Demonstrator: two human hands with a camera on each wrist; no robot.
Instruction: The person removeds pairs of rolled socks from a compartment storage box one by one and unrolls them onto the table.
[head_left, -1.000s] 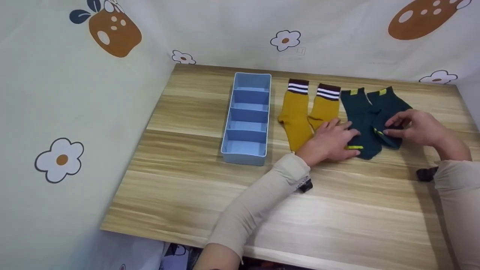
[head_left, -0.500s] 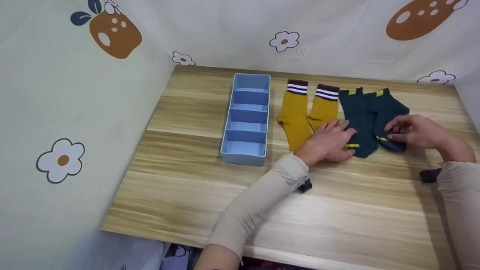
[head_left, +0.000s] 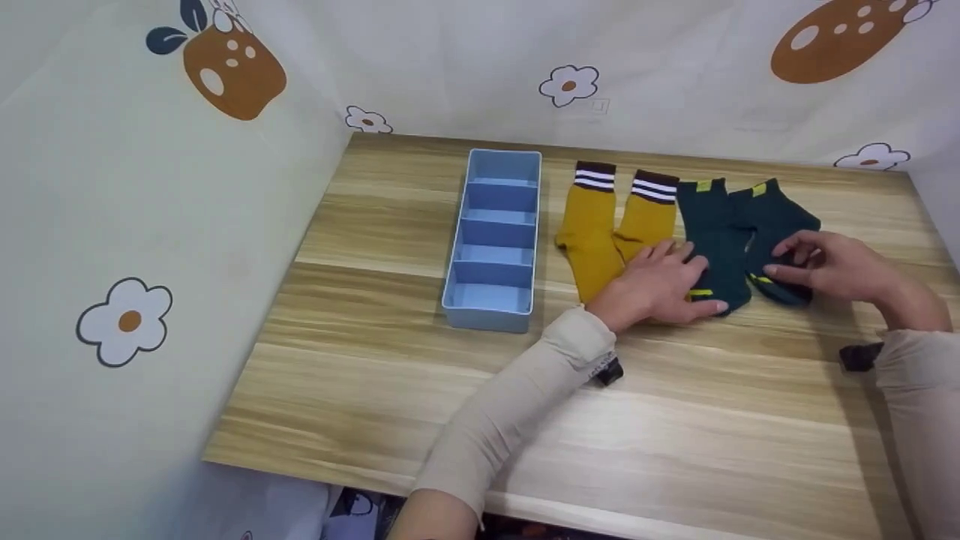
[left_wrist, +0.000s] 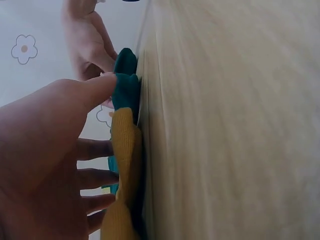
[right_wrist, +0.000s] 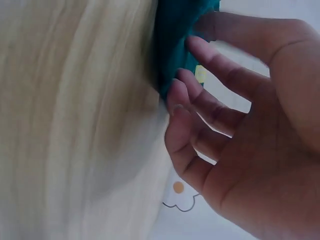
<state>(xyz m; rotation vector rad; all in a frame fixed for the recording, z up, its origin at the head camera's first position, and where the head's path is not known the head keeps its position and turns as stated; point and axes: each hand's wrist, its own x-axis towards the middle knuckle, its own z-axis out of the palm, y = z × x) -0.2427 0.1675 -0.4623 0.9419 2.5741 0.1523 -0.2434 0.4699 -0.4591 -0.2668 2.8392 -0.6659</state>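
Two mustard socks [head_left: 589,225] with dark, white-striped cuffs lie flat beside two dark green socks [head_left: 709,225] with yellow tabs and stripes. My left hand [head_left: 660,285] rests, fingers spread, across the right mustard sock and the edge of the left green sock; its thumb reaches that green sock's toe. At the toe of the right green sock [head_left: 776,214], my right hand [head_left: 844,266] touches the fabric with thumb and loosely bent fingers. In the right wrist view, the fingertips are spread along the teal-looking sock [right_wrist: 175,45].
Left of the socks stands a long light-blue organizer box [head_left: 491,319] with several compartments in a row. The wooden table [head_left: 337,360] meets patterned fabric walls [head_left: 450,67] at its back and left sides. Black wrist cameras [head_left: 611,371] sit under both sleeves.
The right green sock's toe, bunched in the right fingers a second ago, now lies flatter. The left thumb has stretched out over the left green sock's toe.
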